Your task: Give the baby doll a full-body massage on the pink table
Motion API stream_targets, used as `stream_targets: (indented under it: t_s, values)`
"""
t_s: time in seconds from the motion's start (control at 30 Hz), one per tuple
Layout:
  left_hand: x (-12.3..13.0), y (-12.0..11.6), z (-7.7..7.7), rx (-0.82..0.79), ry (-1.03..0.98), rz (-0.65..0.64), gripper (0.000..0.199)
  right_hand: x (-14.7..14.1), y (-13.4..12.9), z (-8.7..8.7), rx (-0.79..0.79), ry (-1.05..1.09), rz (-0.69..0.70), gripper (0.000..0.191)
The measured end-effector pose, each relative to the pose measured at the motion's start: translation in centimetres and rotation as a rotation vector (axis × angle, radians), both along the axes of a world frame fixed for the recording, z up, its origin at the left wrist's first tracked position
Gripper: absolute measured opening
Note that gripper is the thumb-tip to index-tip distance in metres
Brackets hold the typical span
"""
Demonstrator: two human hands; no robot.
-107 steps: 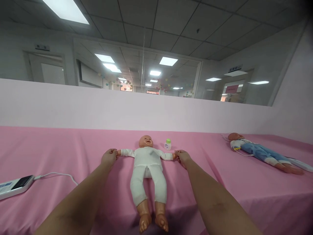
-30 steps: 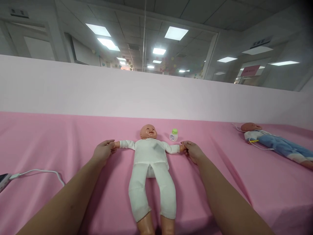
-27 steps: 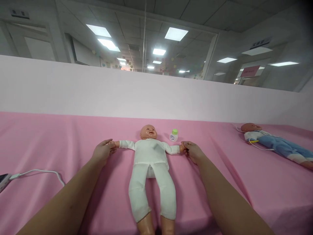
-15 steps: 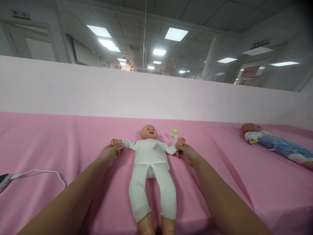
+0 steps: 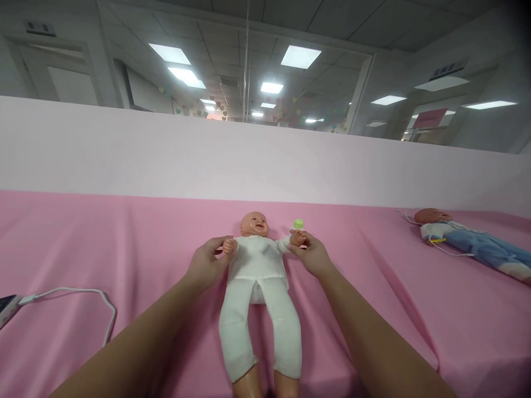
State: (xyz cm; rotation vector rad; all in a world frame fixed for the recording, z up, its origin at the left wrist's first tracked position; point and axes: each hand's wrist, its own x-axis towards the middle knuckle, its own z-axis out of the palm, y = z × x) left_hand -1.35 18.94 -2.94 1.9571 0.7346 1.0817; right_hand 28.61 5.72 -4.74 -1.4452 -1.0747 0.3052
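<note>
A baby doll (image 5: pixel 258 260) in a white top and white trousers lies on its back on the pink cloth, head toward the wall. My left hand (image 5: pixel 209 260) is closed around the doll's arm at the left of its chest, near the wrist; the doll's small fist shows by my thumb. On the other side my right hand (image 5: pixel 313 251) grips the doll's other arm by the wrist, the little hand showing above my fingers. Just behind that hand stands a small bottle with a green cap (image 5: pixel 298 224), its body mostly hidden.
At the right lies a second doll (image 5: pixel 473 237) in blue clothing, with thin white tubing and a yellow piece beside it. A dark-screened device (image 5: pixel 7 309) with a white cable (image 5: pixel 83 289) rests at the left edge. A low white wall (image 5: pixel 265 163) with glass above borders the pink surface (image 5: pixel 166 221).
Both doll arms have moved from stretched out sideways to bent in toward the chest, the left-side one further. My hands have moved inward with them, and the bottle is now partly covered.
</note>
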Motion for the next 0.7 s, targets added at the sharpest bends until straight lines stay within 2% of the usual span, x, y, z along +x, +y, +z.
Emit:
stream_targets:
  t_s: [0.1, 0.23, 0.37, 0.53, 0.63, 0.7]
  values:
    - [0.7, -0.9, 0.0, 0.159, 0.127, -0.044, 0.037, -1.9, 0.0, 0.4, -0.027, -0.163, 0.097, 0.039]
    - [0.6, -0.7, -0.2, 0.256, 0.254, -0.109, 0.041, -3.6, -0.3, 0.9, -0.07, -0.411, 0.224, 0.038]
    - [0.4, -0.5, -0.5, 0.399, 0.454, -0.09, 0.053, -4.0, -0.3, 1.1, -0.126, -0.602, 0.216, 0.042]
    - [0.6, -0.6, -0.7, 0.507, 0.558, -0.049, 0.05, -4.6, -0.5, 1.1, -0.213, -0.896, 0.225, 0.057]
    - [0.7, -0.7, -0.8, 0.483, 0.502, -0.061, 0.047, -5.0, -0.4, 0.9, -0.191, -0.908, 0.23, 0.057]
    - [0.6, -0.6, -0.9, 0.392, 0.386, -0.063, 0.044, -4.8, 0.0, 0.5, -0.138, -0.758, 0.251, 0.051]
